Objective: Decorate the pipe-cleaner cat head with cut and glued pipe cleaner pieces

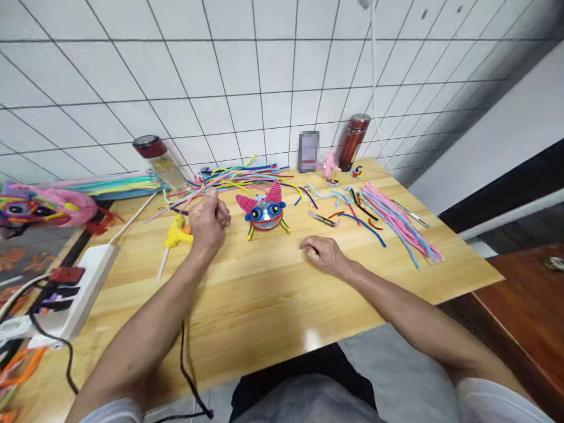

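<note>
Presently, we are holding our left hand in a closed fist beside a yellow plastic glue gun and resting our right hand, fingers curled, on the pale wooden table; nothing is showing in either. Between them, slightly farther, a clear rounded plastic figure is sitting broadside, apparently nearer the left, wearing fuzzy pink ears, ringed blue eyes and yellow-tipped legs.

Figure on table, snips right
</note>
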